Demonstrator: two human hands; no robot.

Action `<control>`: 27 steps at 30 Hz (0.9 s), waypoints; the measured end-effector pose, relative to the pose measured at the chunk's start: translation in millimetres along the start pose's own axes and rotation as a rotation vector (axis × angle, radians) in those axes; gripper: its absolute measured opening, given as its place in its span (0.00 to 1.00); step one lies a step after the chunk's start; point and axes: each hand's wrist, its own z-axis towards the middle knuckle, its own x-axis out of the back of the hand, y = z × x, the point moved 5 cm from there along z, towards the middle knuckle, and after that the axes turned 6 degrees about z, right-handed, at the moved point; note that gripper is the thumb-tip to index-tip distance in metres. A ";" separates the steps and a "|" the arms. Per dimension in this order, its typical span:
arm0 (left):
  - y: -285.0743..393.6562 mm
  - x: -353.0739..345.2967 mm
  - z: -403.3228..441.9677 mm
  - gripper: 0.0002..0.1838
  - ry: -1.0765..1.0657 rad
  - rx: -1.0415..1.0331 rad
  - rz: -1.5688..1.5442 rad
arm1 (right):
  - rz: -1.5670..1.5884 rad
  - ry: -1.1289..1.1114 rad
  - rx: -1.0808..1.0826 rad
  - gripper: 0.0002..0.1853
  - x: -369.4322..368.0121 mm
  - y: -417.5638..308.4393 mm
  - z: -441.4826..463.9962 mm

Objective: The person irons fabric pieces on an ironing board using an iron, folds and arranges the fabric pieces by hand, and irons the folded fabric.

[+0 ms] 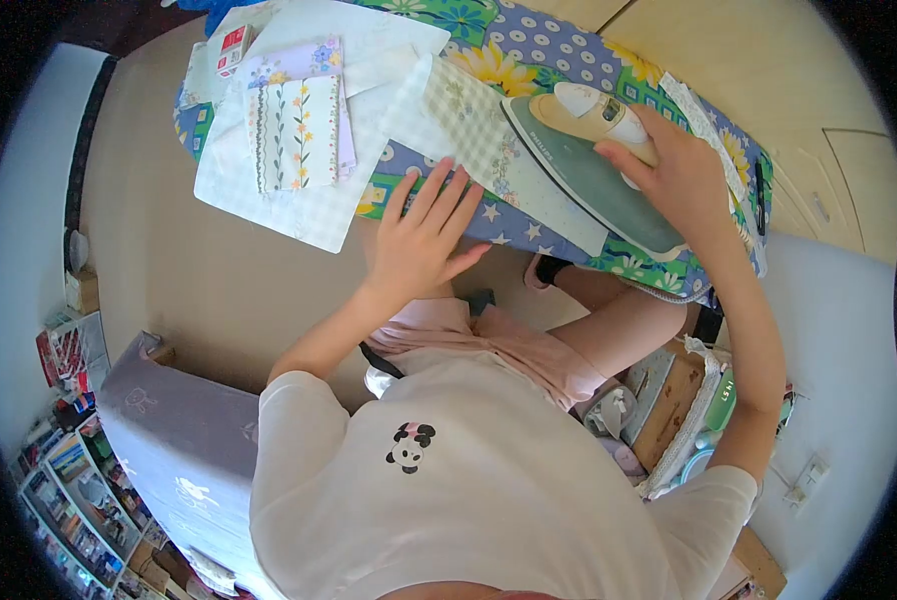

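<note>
My right hand (674,165) is wrapped round the handle of a green and cream iron (579,165). The iron lies flat on a pale checked cloth printed with small flowers (479,135), covering its right part. My left hand (429,230) rests with fingers spread on the near edge of the patterned ironing board (544,235), its fingertips by the cloth's lower left edge. Left of that hand, a folded cloth with flower stripes (299,135) lies on a lilac one (347,130), both on a large white sheet (224,180).
A small red and white box (234,48) sits at the board's far left. Cream cabinets (809,110) stand behind the board. A grey covered piece of furniture (184,430) and a filled shelf (84,510) are at lower left. A bin of items (694,420) stands at my right.
</note>
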 end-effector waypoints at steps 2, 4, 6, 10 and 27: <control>-2.2 -2.6 1.2 0.30 -0.010 -0.001 -0.023 | 0.001 0.014 0.000 0.28 2.0 -1.3 -0.4; -2.1 -2.2 3.2 0.31 0.022 -0.055 -0.046 | 0.022 -0.043 -0.103 0.29 3.3 1.3 1.6; 0.6 2.4 8.3 0.31 -0.001 -0.058 -0.015 | 0.044 0.001 -0.090 0.30 2.4 9.0 2.2; 5.9 4.8 13.9 0.31 -0.052 -0.072 0.070 | 0.051 -0.002 -0.156 0.31 3.5 23.5 4.4; 12.2 6.2 -4.9 0.20 0.078 -0.102 -0.080 | -0.037 0.159 0.215 0.28 26.8 -23.6 -9.4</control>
